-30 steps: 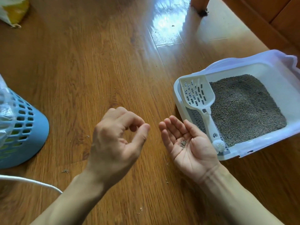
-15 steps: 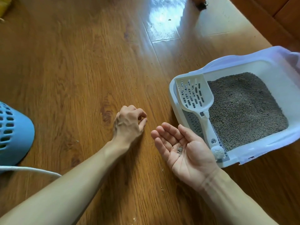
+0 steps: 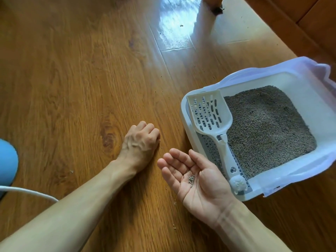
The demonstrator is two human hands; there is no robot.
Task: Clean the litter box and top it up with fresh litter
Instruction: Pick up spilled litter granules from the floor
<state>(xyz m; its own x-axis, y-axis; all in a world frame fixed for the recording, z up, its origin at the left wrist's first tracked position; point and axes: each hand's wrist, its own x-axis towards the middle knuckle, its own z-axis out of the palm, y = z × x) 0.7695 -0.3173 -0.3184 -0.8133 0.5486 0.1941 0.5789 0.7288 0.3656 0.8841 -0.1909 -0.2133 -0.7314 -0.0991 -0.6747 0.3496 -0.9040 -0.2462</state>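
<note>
The litter box (image 3: 185, 113) sits on the wooden floor (image 3: 72, 79) at about 3 o'clock, white with a pale lilac rim, its bed of grey litter (image 3: 267, 131) spread across the right and middle of the tray. A white slotted scoop (image 3: 209, 115) lies along the box's left edge, blade toward 12 o'clock, handle running down toward 5 o'clock over a grey grated strip, its round end just beside the right wrist. The right hand (image 3: 196, 180) is held palm up just left of the box, fingers relaxed and slightly cupped, with a small cluster of pellets (image 3: 191, 178) resting in the hollow of the palm. The left hand (image 3: 140, 144) is down at the floor near centre, knuckles up and fingers curled under; whether they pinch anything cannot be told, since the tips are hidden beneath the hand. The two hands are near each other but apart. A few stray specks lie on the boards around them. At 9 o'clock a blue bin (image 3: 7, 160) shows at the frame edge, with a white cord (image 3: 27, 190) running out below it.
</note>
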